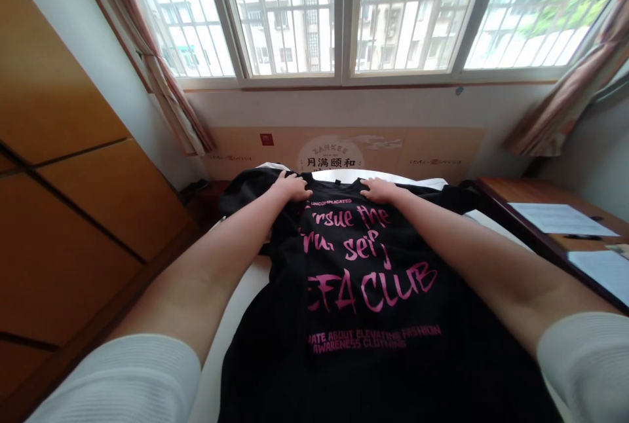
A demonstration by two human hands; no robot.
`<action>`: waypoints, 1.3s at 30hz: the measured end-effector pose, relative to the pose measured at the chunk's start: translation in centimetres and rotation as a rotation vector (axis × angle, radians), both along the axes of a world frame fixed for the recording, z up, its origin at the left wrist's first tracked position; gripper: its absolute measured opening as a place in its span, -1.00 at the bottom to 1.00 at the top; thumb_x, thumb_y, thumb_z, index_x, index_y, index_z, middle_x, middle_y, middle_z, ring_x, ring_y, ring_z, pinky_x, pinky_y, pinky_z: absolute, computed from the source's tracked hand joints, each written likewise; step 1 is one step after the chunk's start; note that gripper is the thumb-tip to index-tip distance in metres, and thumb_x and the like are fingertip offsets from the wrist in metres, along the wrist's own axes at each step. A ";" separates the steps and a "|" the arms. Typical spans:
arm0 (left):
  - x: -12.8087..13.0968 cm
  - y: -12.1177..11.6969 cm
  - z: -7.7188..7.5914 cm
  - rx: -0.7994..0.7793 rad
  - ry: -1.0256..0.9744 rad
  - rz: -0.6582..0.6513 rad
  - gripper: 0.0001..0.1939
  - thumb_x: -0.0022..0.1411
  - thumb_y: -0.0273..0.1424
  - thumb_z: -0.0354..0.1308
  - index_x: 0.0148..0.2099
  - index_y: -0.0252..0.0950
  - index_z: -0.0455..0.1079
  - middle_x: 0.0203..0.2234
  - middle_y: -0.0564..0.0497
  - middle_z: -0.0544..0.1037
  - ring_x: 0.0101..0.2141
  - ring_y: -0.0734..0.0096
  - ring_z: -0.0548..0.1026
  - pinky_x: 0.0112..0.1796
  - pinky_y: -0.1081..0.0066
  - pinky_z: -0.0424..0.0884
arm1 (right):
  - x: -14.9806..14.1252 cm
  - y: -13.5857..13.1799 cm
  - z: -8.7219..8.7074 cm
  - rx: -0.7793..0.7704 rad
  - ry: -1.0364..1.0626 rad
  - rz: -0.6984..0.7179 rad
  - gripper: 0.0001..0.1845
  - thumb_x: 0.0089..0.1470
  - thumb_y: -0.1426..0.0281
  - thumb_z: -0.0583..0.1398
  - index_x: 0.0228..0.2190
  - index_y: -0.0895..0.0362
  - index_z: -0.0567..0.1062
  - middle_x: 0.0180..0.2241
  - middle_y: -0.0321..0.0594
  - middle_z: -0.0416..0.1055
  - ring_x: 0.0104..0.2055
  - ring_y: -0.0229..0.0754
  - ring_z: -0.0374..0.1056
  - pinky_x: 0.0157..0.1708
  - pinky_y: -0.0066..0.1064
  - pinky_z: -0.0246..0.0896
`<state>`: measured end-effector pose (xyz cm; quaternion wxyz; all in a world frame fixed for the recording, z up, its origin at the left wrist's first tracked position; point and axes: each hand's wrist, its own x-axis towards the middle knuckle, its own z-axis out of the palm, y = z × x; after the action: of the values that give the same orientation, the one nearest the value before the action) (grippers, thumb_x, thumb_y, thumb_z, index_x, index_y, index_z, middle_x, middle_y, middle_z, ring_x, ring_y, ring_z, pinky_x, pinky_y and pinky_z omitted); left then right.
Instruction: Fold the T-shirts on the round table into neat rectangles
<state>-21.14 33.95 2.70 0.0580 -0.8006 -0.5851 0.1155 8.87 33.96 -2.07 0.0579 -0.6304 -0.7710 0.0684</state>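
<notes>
Below the window [341, 17], black T-shirt [373, 370] lies print-up over a white surface [246, 302], neckline at the far edge. Left hand [295, 187] is on the fabric left of the collar [339, 182], fingers bent and close together; right hand [376, 190] sits right of it, fingers likewise bent, thumb side toward the collar. Both touch cloth; can't tell if either pinches a layer or just presses, since the fingertips are partly hidden. Catch: a lengthwise fold [301, 292] covers the left ends of the pink lettering [373, 289], and the left sleeve [240, 192] looks bunched. For a clean lay, I'd keep both hands level at the shoulders, pull outward evenly, light tension, no yanking on the neck rib. Work the fold out from the top down, palm flat. Desk [496, 190] with papers [560, 219] is off to the right.
</notes>
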 end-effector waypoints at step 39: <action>1.4 -20.0 -2.2 -0.140 -0.220 -0.311 -0.39 0.47 -0.23 -0.15 0.45 -0.32 0.22 0.41 -0.14 0.28 0.40 0.15 0.22 0.38 0.17 0.05 | -2.6 -15.1 -0.3 0.039 -0.078 0.222 -0.25 0.42 0.06 -0.04 0.39 0.30 0.20 0.49 0.21 -0.09 0.54 0.24 -0.22 0.44 0.16 -0.33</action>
<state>-19.72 14.00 0.46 -0.0449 -0.8911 -0.4480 0.0572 6.22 18.85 -2.40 0.0322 -0.5419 -0.8391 0.0346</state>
